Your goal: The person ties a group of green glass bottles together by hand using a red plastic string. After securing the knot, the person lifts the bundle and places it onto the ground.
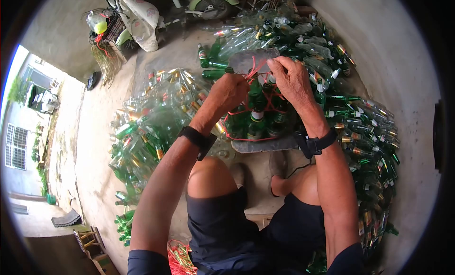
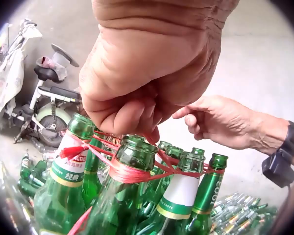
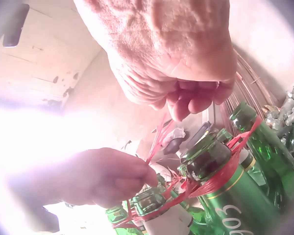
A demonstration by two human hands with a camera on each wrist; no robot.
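A cluster of green glass bottles (image 1: 256, 128) stands upright between my legs, bound round the necks and lower down with red plastic twine (image 2: 130, 172). My left hand (image 1: 231, 92) grips the twine just above the bottle mouths, its fingers curled in the left wrist view. Opposite it, my right hand (image 1: 295, 80) pinches a thin strand (image 1: 262, 65) of the same twine. Loose twine ends stick up between the two hands. Close below the right hand is a green bottle neck (image 3: 206, 154) with twine wrapped round it. The right fingertips are partly hidden in the right wrist view.
Under the bundle lies a dark flat board (image 1: 258, 146). Loose bottles are heaped at the left (image 1: 163, 104), at the right (image 1: 372, 137) and behind. A bundle of red string (image 1: 180, 258) lies beside my left thigh. Farther back are a light green scooter (image 1: 213, 4) and white sacks (image 1: 142, 19).
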